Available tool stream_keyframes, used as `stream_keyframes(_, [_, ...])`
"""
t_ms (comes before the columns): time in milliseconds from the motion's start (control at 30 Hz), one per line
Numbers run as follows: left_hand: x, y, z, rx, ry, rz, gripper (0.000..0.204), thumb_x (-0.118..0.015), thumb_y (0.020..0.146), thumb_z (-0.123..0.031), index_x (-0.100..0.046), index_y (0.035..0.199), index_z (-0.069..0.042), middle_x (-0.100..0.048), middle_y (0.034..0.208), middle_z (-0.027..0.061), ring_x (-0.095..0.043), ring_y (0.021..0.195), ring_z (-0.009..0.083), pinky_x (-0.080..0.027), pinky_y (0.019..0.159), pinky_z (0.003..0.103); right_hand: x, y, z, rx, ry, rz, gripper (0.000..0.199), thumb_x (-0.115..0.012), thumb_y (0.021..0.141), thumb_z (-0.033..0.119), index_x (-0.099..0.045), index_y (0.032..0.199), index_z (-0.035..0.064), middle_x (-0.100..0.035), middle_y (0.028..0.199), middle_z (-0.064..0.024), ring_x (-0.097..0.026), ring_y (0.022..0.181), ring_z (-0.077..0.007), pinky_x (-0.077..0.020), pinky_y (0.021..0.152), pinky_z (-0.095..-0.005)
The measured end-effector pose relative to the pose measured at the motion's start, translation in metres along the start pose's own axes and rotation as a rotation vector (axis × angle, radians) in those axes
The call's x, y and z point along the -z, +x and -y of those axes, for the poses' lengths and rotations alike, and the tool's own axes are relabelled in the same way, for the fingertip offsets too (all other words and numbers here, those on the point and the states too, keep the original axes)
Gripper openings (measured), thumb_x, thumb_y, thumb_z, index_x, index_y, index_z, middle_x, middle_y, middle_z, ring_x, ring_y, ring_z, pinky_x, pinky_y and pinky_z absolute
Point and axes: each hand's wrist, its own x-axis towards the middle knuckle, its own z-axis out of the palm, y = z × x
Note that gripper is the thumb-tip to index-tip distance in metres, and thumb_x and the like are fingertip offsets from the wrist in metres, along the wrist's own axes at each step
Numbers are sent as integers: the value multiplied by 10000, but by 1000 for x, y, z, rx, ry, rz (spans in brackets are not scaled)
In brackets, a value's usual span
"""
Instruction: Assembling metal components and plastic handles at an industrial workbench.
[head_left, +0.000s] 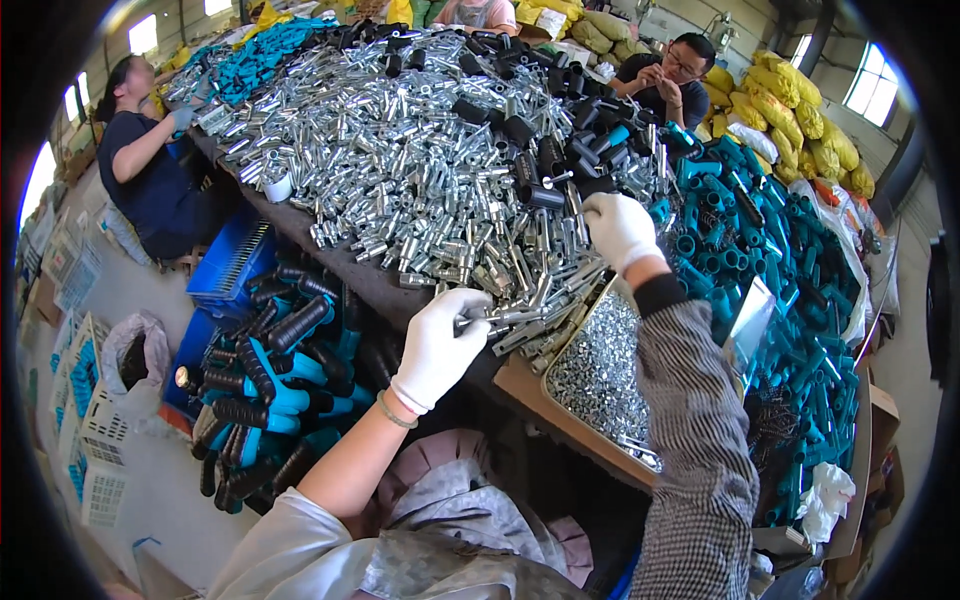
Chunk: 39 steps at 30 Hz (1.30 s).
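Note:
My left hand (pixel 440 350), in a white glove, is closed at the near edge of a large heap of silver metal fittings (pixel 400 160). Between its thumb and fingers shows a small silver metal fitting (pixel 468 320). My right hand (pixel 622 235), gloved in white too, reaches farther over the heap with fingertips pinched together. What they hold, if anything, is hidden. Just beyond those fingertips are black cylindrical sleeves (pixel 540 195) and a small silver pin with a wide head (pixel 557 180). Under my right forearm sits a tray (pixel 548 385) full of tiny metal pieces (pixel 600 360).
Teal plastic handles (pixel 800 400) are piled at the right. Teal-and-black handles (pixel 265 390) fill the space left of my arm, beside a blue crate (pixel 235 265). People sit at the left (pixel 150 170), the far side (pixel 480 14) and the far right (pixel 665 85). Yellow sacks (pixel 785 100) are stacked behind.

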Motion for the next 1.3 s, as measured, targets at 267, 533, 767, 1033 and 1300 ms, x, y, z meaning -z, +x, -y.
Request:
stream_keyframes(267, [-4,-8,-12,355,-487,-91,192,-608,931,-46,-666,1088,49,-682,893,43,-647,758,97,-512,715,235,-64,52,23,-398,-274,125,265,-513,955,219,-690,1101,88,-745,1043,-159,-720,999,-333,-553,871,-442])
stream_keyframes(533, [0,-19,11,-283,251,29,199,-692,759,15,-705,948,-45,-657,961,99,-653,881,308,-545,779,380,-5,49,-17,-414,-1,306,388,-680,727,288,-737,899,-54,-718,941,-266,-719,927,-383,-571,835,-415])
stream_keyframes(767, [-15,-39,15,-302,451,27,169,-708,760,-31,-716,904,-119,-630,985,48,-602,931,295,-529,806,388,74,-35,-23,-369,567,-198,213,-718,792,153,-668,916,-13,-691,724,-81,-691,633,-159,-573,618,-303])
stream_keyframes(1033, [-3,-73,-46,92,-197,349,321,-752,832,-99,-667,1133,-29,-643,1071,113,-659,883,184,-530,767,294,74,-257,103,-699,1656,-438,114,-611,942,101,-587,1021,22,-638,995,-81,-646,837,-175,-563,738,-337])
stream_keyframes(1300, [-37,-114,-49,677,-837,398,290,-500,1058,-227,-621,1121,29,-678,980,82,-641,781,112,-545,695,245,20,-365,149,-873,1997,-261,416,-702,901,66,-515,1262,-23,-608,1284,-209,-671,1101,-318,-593,907,-442])
